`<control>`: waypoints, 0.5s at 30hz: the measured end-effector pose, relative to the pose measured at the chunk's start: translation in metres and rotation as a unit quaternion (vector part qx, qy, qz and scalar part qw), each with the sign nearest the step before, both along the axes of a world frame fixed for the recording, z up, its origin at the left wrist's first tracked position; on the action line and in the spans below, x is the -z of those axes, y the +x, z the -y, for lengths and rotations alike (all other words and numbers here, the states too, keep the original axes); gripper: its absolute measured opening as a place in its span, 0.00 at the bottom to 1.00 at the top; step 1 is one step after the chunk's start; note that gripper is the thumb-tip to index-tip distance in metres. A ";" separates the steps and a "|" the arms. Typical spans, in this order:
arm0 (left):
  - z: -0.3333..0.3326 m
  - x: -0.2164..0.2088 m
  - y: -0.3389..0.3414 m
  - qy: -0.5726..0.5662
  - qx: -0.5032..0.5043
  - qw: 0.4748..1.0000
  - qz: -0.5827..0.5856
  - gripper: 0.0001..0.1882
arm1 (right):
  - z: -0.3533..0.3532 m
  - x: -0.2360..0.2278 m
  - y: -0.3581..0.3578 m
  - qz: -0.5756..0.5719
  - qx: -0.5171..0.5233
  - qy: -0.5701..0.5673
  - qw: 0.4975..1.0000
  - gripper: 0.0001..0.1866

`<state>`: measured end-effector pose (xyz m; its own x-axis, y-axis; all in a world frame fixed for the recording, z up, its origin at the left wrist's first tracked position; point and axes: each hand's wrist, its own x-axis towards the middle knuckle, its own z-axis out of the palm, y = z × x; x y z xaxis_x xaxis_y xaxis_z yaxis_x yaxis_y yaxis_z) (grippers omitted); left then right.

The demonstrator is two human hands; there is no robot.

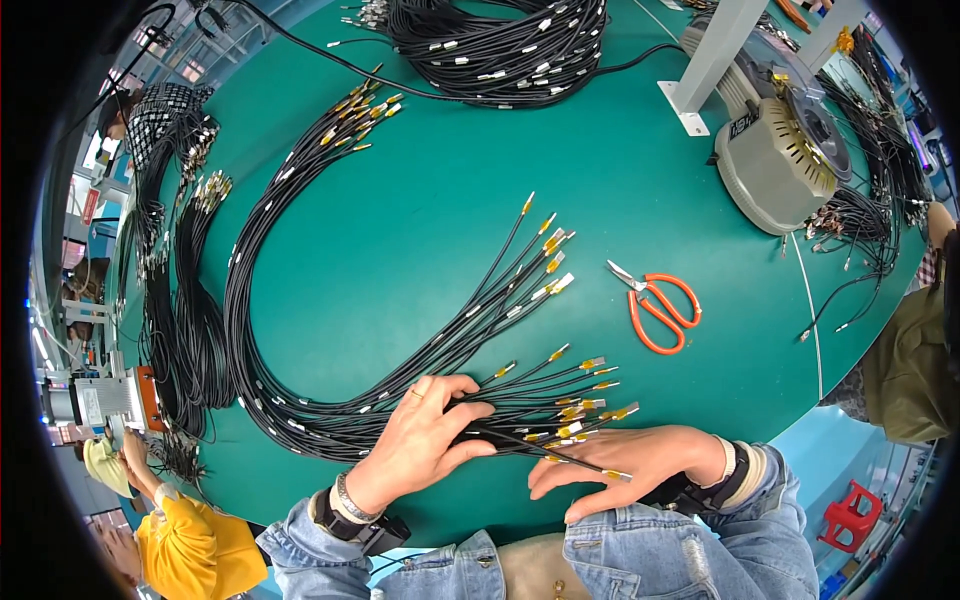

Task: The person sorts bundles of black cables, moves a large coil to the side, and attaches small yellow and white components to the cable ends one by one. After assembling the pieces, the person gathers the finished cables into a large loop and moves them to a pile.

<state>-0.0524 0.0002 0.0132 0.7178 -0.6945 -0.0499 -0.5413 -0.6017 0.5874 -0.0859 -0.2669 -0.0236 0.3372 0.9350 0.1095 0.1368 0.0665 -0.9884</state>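
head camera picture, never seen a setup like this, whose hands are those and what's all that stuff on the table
This comes from a wide fisheye camera on a person's head, looking down, so straight edges bend near the rim. There is no robot: the two bare hands in front are the wearer's own. The left hand has its fingers on a curved bundle of black cables; the right hand is by the cable ends. Whether either grips tightly is hard to tell. On the green table also lie orange-handled scissors and a big cable coil.
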 end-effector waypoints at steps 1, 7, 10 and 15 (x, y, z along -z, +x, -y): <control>-0.002 -0.002 0.001 -0.004 -0.002 1.000 -0.009 0.20 | 0.000 -0.001 0.001 -0.002 0.000 0.000 1.000 0.22; -0.012 0.009 0.006 0.001 -0.027 1.000 0.001 0.15 | -0.001 -0.004 0.000 -0.027 -0.027 -0.062 0.997 0.24; -0.013 0.015 0.010 -0.032 -0.080 0.996 0.035 0.14 | -0.004 -0.012 0.004 -0.001 -0.042 -0.084 0.996 0.24; -0.009 0.009 0.009 -0.041 -0.115 0.992 0.036 0.14 | -0.004 -0.011 0.002 0.018 -0.045 -0.093 0.994 0.24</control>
